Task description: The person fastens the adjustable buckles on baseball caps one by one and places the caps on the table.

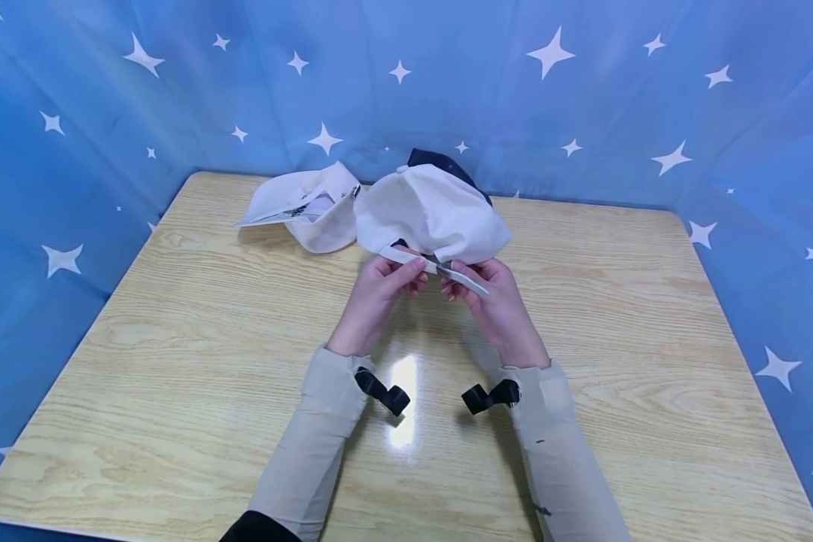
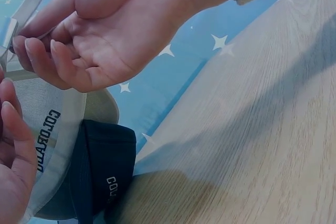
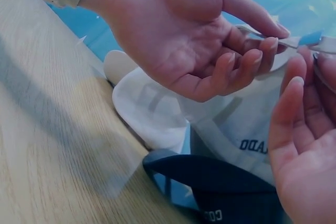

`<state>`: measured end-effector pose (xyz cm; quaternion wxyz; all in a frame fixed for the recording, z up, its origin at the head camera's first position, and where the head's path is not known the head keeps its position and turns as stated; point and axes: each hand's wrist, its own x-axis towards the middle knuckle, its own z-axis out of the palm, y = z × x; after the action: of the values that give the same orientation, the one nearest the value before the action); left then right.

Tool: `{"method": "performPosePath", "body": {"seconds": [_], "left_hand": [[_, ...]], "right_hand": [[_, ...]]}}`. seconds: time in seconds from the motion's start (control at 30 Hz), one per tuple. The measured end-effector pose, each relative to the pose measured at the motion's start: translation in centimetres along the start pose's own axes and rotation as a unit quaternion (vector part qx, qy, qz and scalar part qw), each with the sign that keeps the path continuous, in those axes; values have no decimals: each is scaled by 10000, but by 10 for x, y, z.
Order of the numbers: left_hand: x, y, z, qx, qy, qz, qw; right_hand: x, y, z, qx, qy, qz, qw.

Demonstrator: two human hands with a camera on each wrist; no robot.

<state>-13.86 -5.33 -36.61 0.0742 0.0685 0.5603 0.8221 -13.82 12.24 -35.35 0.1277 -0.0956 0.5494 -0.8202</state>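
Note:
A cap with a white crown [image 1: 428,211] and a dark brim [image 1: 447,165] is held at its back, the brim pointing away. My left hand [image 1: 379,290] pinches its white strap [image 1: 406,257] between thumb and fingers. Close beside it, my right hand [image 1: 491,301] pinches the same strap near the small metal buckle [image 1: 442,268], with a loose strap end slanting past the thumb. In the left wrist view, COLORADO lettering [image 2: 47,135] shows on the cap, and more letters are on its dark navy part [image 2: 107,156].
Another white cap [image 1: 318,214] lies on the wooden table [image 1: 210,339] just left of the held one. A blue curtain with white stars [image 1: 352,75] surrounds the table at the back and sides. Black wrist cameras [image 1: 386,391] stick out from the light sleeves.

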Motion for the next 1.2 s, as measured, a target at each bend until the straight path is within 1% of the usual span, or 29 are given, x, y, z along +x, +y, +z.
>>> {"method": "performPosePath", "body": {"seconds": [0.33,0.6,0.8,1.07,1.2], "left_hand": [[0,0,0,21,-89,74,9999],[-1,0,0,54,-127,22,9999],[0,-2,2,55,-236,78,9997],[0,-2,2,-136,-311,-59,9994],[0,-1,2,-269,-357,-166,9989]], "right_hand": [[1,2,1,-153,81,28,9998],[2,1,2,-178,327,75,9993],[0,3,1,-21,198,-44,9998],[0,3,1,-46,112,-187,9998],[1,4,0,321,-61,-347,9989]]}}
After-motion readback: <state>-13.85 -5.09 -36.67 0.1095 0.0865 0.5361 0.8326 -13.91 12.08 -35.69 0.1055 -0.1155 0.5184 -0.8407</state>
